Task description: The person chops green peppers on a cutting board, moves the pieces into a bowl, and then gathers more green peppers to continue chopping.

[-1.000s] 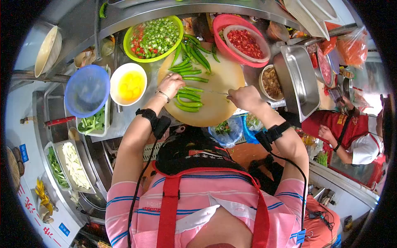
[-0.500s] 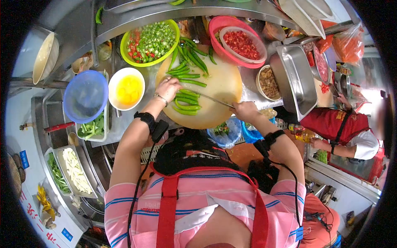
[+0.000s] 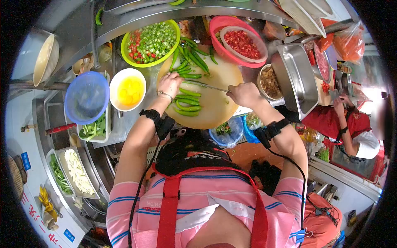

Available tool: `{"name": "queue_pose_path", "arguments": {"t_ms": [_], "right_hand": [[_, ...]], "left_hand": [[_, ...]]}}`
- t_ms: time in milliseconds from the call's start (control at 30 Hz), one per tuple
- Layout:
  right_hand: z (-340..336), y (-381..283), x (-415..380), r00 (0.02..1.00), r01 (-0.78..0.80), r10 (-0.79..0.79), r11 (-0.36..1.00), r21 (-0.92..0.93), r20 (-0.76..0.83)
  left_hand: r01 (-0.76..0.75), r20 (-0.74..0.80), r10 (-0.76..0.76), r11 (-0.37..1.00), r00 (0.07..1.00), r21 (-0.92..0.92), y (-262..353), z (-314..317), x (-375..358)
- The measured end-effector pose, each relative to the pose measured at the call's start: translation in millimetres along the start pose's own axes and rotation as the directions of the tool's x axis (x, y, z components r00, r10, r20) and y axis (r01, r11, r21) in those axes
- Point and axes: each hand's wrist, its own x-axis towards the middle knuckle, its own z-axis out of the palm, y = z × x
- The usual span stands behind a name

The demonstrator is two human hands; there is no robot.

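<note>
My right hand (image 3: 245, 95) is closed around the handle of a knife (image 3: 206, 85), whose narrow blade points left across a round cutting board (image 3: 225, 109). Curled at the board's left edge, my left hand (image 3: 169, 84) presses its fingers on the ends of green chili peppers (image 3: 191, 76). The knife tip lies close to those fingers, between peppers. Several more green chilies (image 3: 187, 108) lie side by side nearer to me, and a loose pile of whole ones (image 3: 198, 60) rests at the far side of the board.
Behind the board stand a yellow-green basin (image 3: 178, 43) of chopped peppers and a pink basin (image 3: 215, 31) with chopped red chili. A bowl of eggs (image 3: 130, 89) and a blue bowl (image 3: 87, 97) are left; a steel pan (image 3: 295, 78) is right. A co-worker (image 3: 351, 128) stands at far right.
My right hand and the knife have moved away from me, farther up the row of chilies. My left hand has shifted slightly the same way. The co-worker's arm has risen from a bottle.
</note>
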Motion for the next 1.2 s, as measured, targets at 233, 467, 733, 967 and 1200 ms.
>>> {"name": "queue_pose_path", "arguments": {"t_ms": [233, 467, 733, 967, 1200], "right_hand": [[-17, -2, 7, 0.995, 0.010, 0.000, 0.994, -0.104, 0.100], [6, 3, 19, 0.994, 0.066, -0.059, 0.996, -0.067, 0.094], [52, 55, -22, 0.996, -0.061, 0.071, 0.987, -0.150, 0.061], [112, 1, -84, 0.946, -0.285, 0.314, 0.922, 0.262, -0.077], [129, -68, -110, 0.820, -0.418, 0.559, 0.731, 0.540, -0.122]], "left_hand": [[0.024, -0.012, -0.024, 0.999, 1.000, -0.036, -2, 8, 1], [-0.055, 0.015, 0.056, 0.996, 0.998, -0.071, -8, 7, 3], [-0.093, 0.097, 0.091, 0.995, 0.991, 0.020, -9, -5, 1], [-0.310, 0.233, 0.315, 0.949, 0.920, -0.060, -7, -31, -26], [-0.483, 0.448, 0.436, 0.875, 0.780, -0.011, 47, -41, -28]]}}
